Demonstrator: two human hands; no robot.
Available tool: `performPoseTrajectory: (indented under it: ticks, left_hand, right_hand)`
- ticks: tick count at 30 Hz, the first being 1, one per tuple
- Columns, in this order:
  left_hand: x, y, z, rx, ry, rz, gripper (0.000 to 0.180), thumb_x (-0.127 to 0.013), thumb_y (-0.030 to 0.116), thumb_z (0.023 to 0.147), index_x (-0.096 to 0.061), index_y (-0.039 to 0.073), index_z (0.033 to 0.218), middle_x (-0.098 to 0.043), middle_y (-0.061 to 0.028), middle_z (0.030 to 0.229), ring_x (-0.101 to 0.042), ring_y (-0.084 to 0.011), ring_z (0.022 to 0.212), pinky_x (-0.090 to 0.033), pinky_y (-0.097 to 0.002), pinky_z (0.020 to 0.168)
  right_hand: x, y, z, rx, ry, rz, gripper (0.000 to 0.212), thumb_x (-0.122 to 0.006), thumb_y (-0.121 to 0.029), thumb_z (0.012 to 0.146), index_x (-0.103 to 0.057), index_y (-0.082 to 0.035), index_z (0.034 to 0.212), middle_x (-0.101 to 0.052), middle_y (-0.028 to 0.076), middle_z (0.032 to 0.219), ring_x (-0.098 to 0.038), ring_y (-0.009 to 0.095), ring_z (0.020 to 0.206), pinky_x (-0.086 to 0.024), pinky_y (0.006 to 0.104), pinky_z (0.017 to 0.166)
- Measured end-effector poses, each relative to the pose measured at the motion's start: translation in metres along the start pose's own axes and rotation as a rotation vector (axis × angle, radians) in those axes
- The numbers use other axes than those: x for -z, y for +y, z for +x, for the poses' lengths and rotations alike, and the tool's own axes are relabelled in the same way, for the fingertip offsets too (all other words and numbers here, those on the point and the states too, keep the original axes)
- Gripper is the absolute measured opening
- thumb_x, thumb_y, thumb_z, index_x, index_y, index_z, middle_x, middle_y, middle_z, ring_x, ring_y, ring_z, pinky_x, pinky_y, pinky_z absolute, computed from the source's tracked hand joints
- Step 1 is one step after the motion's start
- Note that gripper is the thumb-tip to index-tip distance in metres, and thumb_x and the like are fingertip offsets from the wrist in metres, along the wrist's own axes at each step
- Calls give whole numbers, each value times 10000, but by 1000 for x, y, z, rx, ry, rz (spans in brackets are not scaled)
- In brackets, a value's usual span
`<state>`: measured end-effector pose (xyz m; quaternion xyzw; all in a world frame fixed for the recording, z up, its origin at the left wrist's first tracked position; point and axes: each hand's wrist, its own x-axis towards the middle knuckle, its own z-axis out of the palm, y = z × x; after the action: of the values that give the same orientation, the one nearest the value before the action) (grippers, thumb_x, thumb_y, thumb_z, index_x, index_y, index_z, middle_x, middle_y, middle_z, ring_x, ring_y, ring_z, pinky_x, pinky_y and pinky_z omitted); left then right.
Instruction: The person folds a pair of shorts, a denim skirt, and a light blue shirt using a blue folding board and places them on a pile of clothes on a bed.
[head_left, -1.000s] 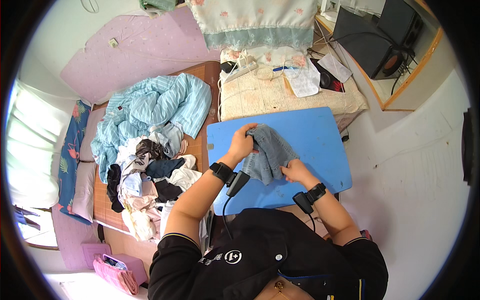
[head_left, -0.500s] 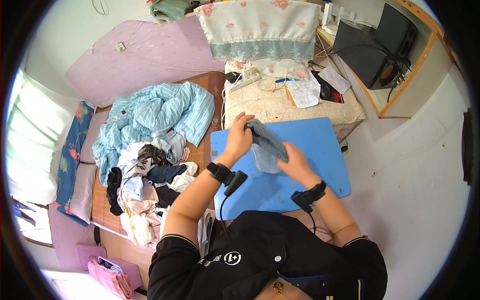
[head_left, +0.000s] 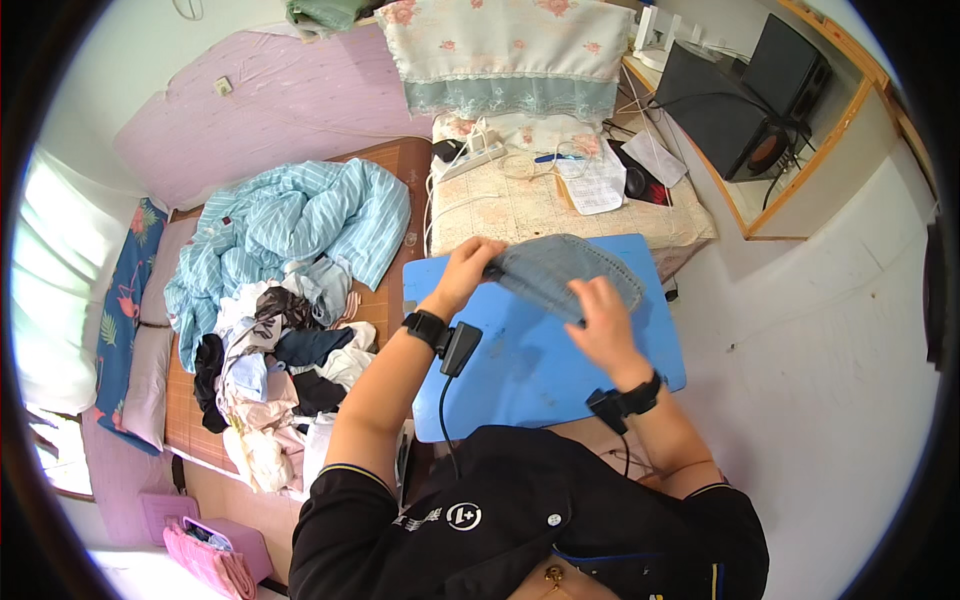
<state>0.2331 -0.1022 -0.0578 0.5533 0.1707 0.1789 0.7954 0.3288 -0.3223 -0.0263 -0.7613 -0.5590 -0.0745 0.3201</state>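
A grey-blue denim piece [head_left: 545, 270] with a stitched, curved edge is spread over the far part of the blue tabletop [head_left: 480, 385]. Whether it is a garment or a hat I cannot tell. My left hand [head_left: 470, 268] grips its left end, where a dark patch shows by the fingertips. At its near right side is my right hand [head_left: 607, 330], fingers apart and over the cloth, the thumb toward its near edge. Both wrists wear black straps with a cabled box.
To the left, a heap of mixed clothes [head_left: 290, 370] and a striped light-blue quilt [head_left: 300, 220] lie on a bed. Beyond the tabletop stands a cloth-covered surface [head_left: 490, 215] with a power strip [head_left: 472, 160] and papers [head_left: 595, 185]. Black speakers [head_left: 715, 110] are at far right.
The denim piece has gone from bunched up between my hands to spread out toward the right. My right hand has shifted slightly right, its fingers now apart. The whole view has shifted a little.
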Motion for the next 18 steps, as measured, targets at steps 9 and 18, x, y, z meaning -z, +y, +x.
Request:
performPoseTrajectory:
  ticks: [9, 18]
  left_hand:
    - [92, -147, -27, 169, 499, 837, 389, -570, 128, 699, -462, -38, 1034, -491, -193, 991, -488, -304, 929, -401, -357, 827]
    - [11, -131, -47, -340, 95, 1351, 544, -589, 228, 736, -405, 24, 1205, -330, -226, 1288, -274, -356, 1230, -242, -407, 1013]
  right_hand:
    - [-150, 2, -77, -105, -638, 402, 427, -609, -161, 712, -447, -47, 1090, -460, 144, 1028, -479, 346, 961, -417, 400, 779]
    - [-150, 54, -18, 19, -245, -46, 454, -560, -199, 776, -431, -35, 1178, -406, 127, 1237, -371, 310, 1145, -316, 408, 928]
